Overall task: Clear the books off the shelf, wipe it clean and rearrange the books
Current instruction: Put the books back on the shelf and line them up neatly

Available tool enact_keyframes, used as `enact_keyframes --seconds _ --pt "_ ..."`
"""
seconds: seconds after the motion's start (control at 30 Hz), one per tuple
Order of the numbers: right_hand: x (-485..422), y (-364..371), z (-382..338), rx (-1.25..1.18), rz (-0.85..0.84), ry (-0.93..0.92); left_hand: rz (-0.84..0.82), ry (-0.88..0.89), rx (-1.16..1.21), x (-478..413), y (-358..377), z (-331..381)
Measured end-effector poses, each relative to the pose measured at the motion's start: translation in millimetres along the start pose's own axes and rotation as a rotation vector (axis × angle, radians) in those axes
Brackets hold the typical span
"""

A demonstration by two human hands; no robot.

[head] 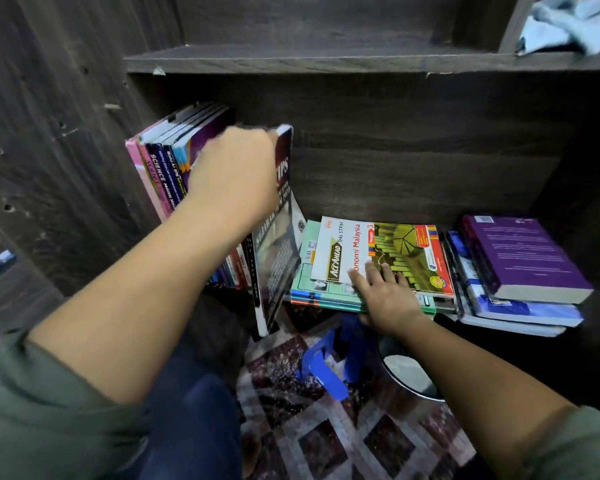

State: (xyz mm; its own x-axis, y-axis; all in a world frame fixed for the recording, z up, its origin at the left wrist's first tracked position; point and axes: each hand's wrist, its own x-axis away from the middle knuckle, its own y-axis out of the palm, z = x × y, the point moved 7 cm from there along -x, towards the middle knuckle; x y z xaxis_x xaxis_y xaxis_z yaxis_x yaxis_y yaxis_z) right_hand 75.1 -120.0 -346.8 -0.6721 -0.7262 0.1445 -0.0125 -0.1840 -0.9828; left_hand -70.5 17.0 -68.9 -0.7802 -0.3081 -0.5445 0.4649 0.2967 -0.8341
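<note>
Evidently the rearranging stage is under way: books stand and lie on the dark wooden shelf (pixel 413 168), and the crumpled pale blue cloth (pixel 568 22) sits apart on the upper board at the frame's upper right. Left of centre, the left hand (pixel 236 168) has its grip clamped over the top edge of a dark maroon paperback (pixel 283 174), which tilts and whose bottom corner hangs past the shelf front. Just left of it is a leaning row of upright science books (pixel 167 161). At centre, the right hand (pixel 385 292) lies with its grip apart, fingers spread flat on a white-and-green economics textbook (pixel 378 251) topping a flat pile. A purple-topped stack (pixel 520 258) lies at right.

The likely trouble is the maroon book: held only by its top and overhanging, it could swing out and drop to the floor. The leaning row might also slump over if jostled.
</note>
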Motion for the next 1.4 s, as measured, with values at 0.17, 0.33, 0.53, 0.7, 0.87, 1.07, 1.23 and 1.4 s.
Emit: enact_keyframes --seconds 0.17,0.33,0.53,0.7,0.87,1.07,1.23,1.4 --pt "-6 4 -7 0.032 0.04 -0.026 0.01 -0.099 -0.044 -15 39 6" --pt "-12 9 -6 0.058 0.024 -0.024 -0.094 -0.195 -0.005 -13 108 2" --pt "-13 7 -7 0.043 0.016 -0.013 0.387 0.001 0.008 -15 95 9" --pt "-14 5 -5 0.054 0.027 -0.024 0.283 0.165 0.13 14 114 -17" --pt "-17 3 2 0.034 0.051 -0.045 0.014 0.257 0.107 19 126 -36" --pt "-20 5 6 -0.008 0.039 -0.04 0.001 0.12 0.05 9 135 -30" --pt "-18 0 10 -0.119 0.075 -0.043 0.027 0.044 0.059 14 123 -26" --pt "-20 -6 16 -0.196 0.04 -0.017 0.114 -0.093 0.119 20 97 -51"
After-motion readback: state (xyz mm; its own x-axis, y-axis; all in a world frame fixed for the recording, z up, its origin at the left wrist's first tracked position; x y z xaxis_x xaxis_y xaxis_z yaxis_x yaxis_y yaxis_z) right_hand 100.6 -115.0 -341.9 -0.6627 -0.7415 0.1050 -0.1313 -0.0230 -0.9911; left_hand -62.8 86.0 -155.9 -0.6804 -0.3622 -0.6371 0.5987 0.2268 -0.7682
